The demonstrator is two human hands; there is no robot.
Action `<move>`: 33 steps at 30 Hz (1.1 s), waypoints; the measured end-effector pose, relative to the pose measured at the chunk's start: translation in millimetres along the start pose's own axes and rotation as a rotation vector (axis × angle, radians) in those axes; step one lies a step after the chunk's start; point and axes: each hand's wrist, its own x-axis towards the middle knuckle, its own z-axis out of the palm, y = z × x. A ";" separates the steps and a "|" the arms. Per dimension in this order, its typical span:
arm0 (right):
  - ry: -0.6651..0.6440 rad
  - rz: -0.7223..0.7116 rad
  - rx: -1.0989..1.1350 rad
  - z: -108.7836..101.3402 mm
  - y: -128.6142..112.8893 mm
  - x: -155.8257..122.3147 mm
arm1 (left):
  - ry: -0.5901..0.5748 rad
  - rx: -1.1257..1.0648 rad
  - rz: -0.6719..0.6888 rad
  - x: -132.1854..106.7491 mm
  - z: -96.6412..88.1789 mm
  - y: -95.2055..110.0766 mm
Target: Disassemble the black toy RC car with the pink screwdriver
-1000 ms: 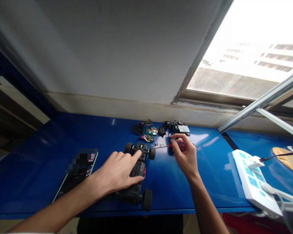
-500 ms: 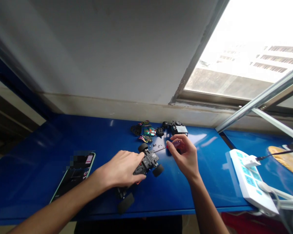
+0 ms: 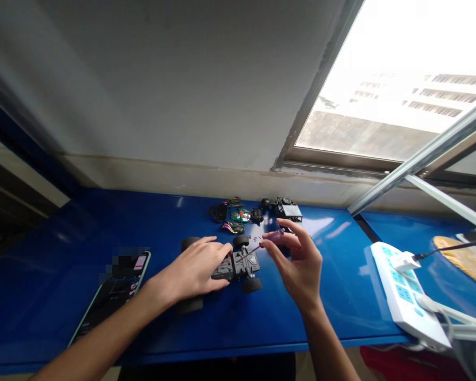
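My left hand (image 3: 200, 264) is wrapped over the black chassis of a toy car (image 3: 246, 263), which rests on the blue table with its wheels spread out. Between the thumb and fingers of my right hand (image 3: 297, 259) is a screwdriver (image 3: 275, 236) with a translucent purplish handle. Its thin shaft slants down to the left, and the tip meets the chassis or lies just over it; I cannot tell which. Small dark parts, perhaps screws, (image 3: 255, 239) lie just beyond the chassis. Behind them is a colourful car body shell (image 3: 240, 215) in several pieces.
A black frame-like car body (image 3: 289, 208) stands near the wall, partly behind my right hand. At the left lies a phone (image 3: 115, 296). A white power strip (image 3: 406, 296) with plugs and cables sits at the right, beside a metal frame (image 3: 404, 169).
The toy car has turned so its chassis lies more level across the table. My right hand has brought the screwdriver left and tilted it, its tip now over the chassis.
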 end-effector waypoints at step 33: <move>0.081 -0.432 -0.418 19.5 -8.2 -45.3 | 0.060 -0.197 0.131 12.0 19.4 -3.4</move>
